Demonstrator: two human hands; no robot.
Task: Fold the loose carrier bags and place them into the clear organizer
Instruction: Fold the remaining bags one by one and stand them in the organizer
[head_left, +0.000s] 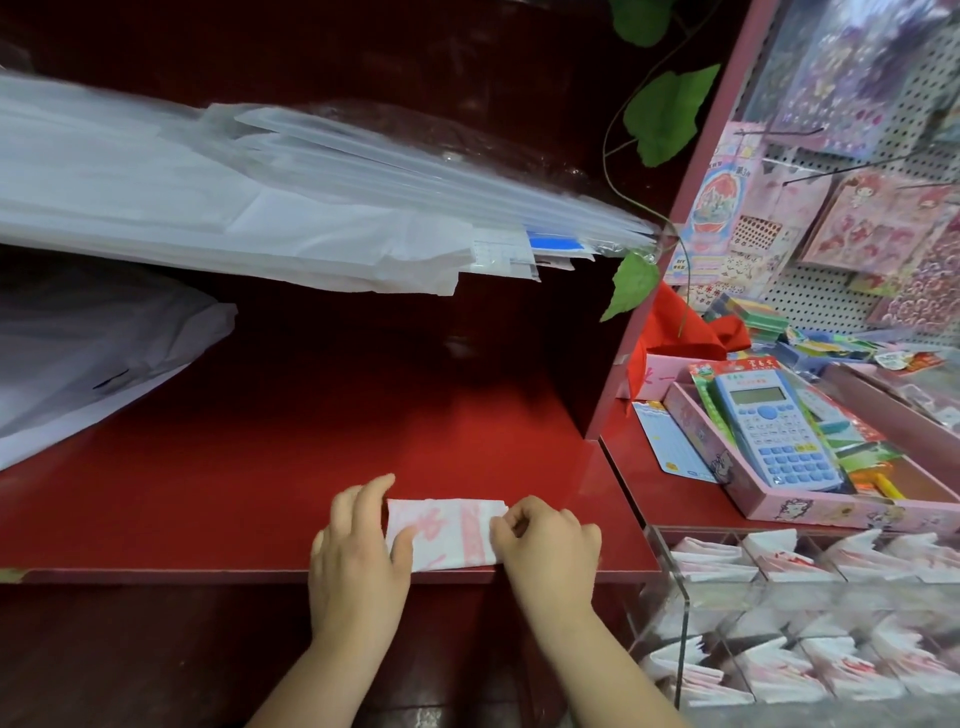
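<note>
The left hand (358, 551) lies with fingers extended and spread over the left end of a folded carrier bag (449, 530), the thumb resting on its printed face. The right hand (550, 551) has its fingers curled and pinches the bag's right edge. The bag, white with pink print, forms a small flat rectangle lying between the two hands at the front edge of a red shelf (260, 493). Just to the right of the shelf's front corner stands the clear organizer (667, 582), whose compartments hold folded bags (711, 564) of the same white and pink pattern. Behind the organizer a pink box (810, 506) carries a blue and white calculator (774, 431). Above the shelf, at the upper left, a thick stack of white and clear plastic sheets (260, 208) slopes down towards the right, and a white bundle (78, 353) lies beneath it. Green leaves (670, 114) hang along the pink upright, beside a pegboard (831, 291) of sticker packs.
</note>
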